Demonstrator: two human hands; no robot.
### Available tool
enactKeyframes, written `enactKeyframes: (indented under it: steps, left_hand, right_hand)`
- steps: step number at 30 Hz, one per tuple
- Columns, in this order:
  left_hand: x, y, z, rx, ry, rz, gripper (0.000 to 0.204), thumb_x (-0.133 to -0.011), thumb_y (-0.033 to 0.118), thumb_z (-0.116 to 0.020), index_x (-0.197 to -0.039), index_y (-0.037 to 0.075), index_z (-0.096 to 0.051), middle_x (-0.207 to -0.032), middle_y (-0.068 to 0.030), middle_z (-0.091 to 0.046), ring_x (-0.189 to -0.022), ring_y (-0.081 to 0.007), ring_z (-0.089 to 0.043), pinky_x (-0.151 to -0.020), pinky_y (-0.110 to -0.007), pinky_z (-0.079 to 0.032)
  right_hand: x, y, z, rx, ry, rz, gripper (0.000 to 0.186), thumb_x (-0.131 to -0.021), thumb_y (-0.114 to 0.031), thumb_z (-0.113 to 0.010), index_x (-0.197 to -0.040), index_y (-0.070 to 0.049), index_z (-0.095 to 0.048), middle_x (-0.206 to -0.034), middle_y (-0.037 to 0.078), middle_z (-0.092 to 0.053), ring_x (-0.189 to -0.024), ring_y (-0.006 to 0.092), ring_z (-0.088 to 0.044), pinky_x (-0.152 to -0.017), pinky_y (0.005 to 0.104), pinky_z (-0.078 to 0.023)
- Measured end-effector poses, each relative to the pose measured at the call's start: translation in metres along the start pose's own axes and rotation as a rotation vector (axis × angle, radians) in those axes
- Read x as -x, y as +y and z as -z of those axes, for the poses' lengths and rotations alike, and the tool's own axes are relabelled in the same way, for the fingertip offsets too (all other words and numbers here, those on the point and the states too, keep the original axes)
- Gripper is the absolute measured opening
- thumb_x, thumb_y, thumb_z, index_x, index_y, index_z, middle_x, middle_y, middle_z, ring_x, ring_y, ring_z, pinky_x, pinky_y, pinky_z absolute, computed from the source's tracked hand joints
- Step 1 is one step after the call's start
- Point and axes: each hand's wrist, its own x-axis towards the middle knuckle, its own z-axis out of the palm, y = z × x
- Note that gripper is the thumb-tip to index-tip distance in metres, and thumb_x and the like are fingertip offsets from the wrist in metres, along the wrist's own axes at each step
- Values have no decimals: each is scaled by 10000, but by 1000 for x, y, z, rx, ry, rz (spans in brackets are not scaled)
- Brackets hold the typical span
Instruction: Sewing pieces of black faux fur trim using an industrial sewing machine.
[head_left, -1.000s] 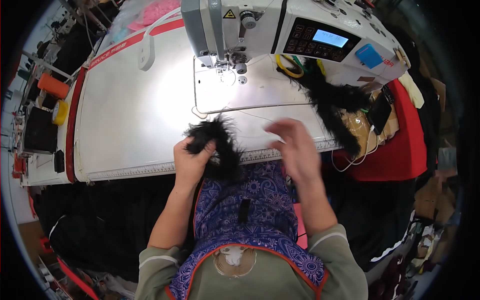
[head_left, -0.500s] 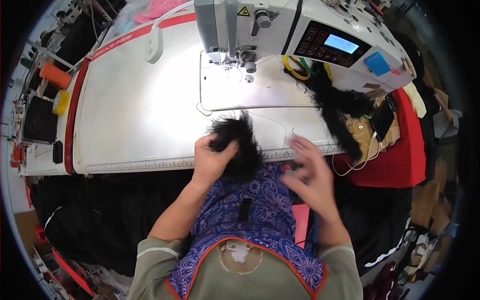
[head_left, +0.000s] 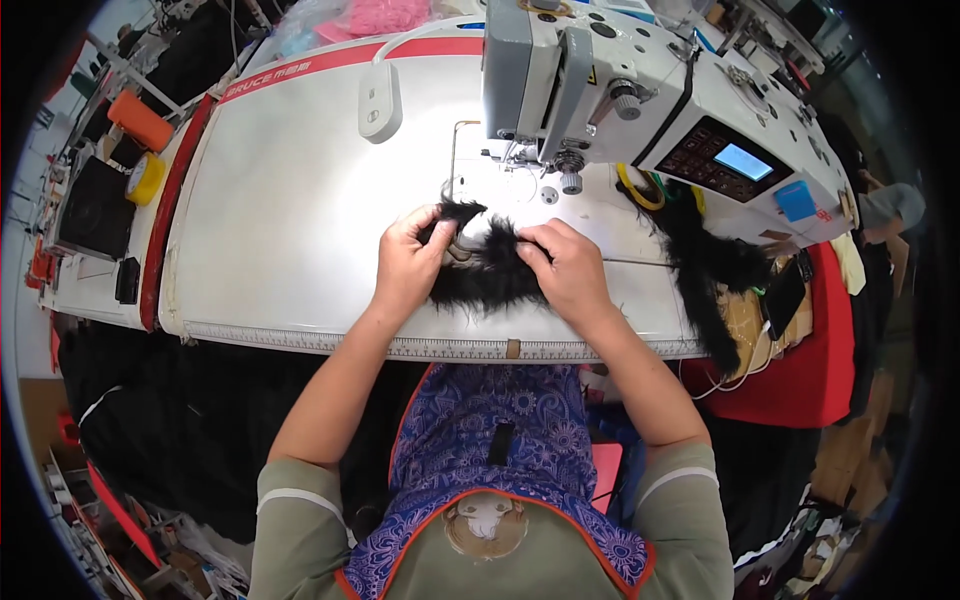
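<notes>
Nearest, a purple-blue apron with pale floral print and orange edging (head_left: pixel 460 420) covers the person's lap and chest. Beyond it, a pale ruler strip with printed marks (head_left: pixel 430 347) runs along the front edge of the smooth white surface (head_left: pixel 280 220). Past the strip, the bare left hand (head_left: pixel 408 255) has its grip pinched, thumb against fingers, on one end of a shaggy black fur strip (head_left: pixel 490 285). The bare right hand (head_left: pixel 567 265) has its grip closed on the other end, so the fur bends in a U between the hands, its middle sagging towards the person. At the right, a second shaggy black fur piece (head_left: pixel 700 255) lies beside a dark, flat phone-like device (head_left: pixel 784 300). Near its far end sits a yellow ring-shaped handle (head_left: pixel 640 188). Farther on stands a white-and-grey sewing machine (head_left: pixel 655 130), its needle area beyond the held fur. Farthest back, bright pink material in clear plastic (head_left: pixel 385 15) lies behind the surface.
</notes>
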Motion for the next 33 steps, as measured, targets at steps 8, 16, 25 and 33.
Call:
enactKeyframes:
  steps: [8,16,25,33]
  left_hand:
    - [-28,-7,11,-158,-158,-260,185,-734,-2,-671,-917,-24,-653,-819,-82,-633,-687,-142,-594,-629,-249,-487]
    - [-38,-7,11,-326,-187,-447,192,-644,-39,-664,-829,11,-644,-767,-79,-608,-749,-224,-611,-645,-298,-493]
    - [-40,3,0,-573,-224,-775,237,-562,4,-697,-782,87,-663,-782,-23,-600,-659,-201,-594,-538,-308,-491]
    - [-45,3,-13,-620,-235,-1052,178,-631,65,-641,-808,65,-657,-741,-15,-524,-691,-167,-547,-522,-292,-467]
  right_hand:
    - [-26,21,10,231,-58,190,127,-745,-97,-660,-834,-47,-585,-803,94,-569,-729,291,-566,-635,374,-442]
    - [-34,33,14,245,-125,203,213,-758,-42,-630,-966,-72,-593,-814,93,-567,-736,288,-578,-651,382,-462]
    - [-36,35,18,269,-158,434,283,-723,-2,-637,-992,-89,-629,-868,58,-587,-673,254,-589,-561,326,-474]
    - [-35,40,16,227,-103,462,233,-684,1,-667,-907,-46,-621,-894,76,-574,-764,271,-586,-622,355,-486]
